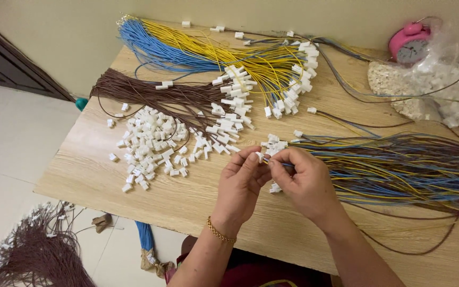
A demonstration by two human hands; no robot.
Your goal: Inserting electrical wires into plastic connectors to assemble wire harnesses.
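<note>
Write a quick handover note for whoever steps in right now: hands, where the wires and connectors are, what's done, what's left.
Left hand: pinching a white connector at the fingertips.
Right hand: pinching a blue wire at that connector; whether it is seated can't be told.
Mixed bundle: on the table, right of the hands, feeding them.
Done: brown wires and the blue and yellow bundle farther back already carry connectors.
Left: loose connectors piled to the left; more in the bag by the pink clock.

Connectors [150, 143] white; wire bundles brown [150, 95], blue [155, 48], yellow [208, 45]; mixed wires [399, 170] blue, yellow, brown; clock [410, 43] pink; table [187, 196] pale woodgrain; bracelet [220, 232] gold.
</note>
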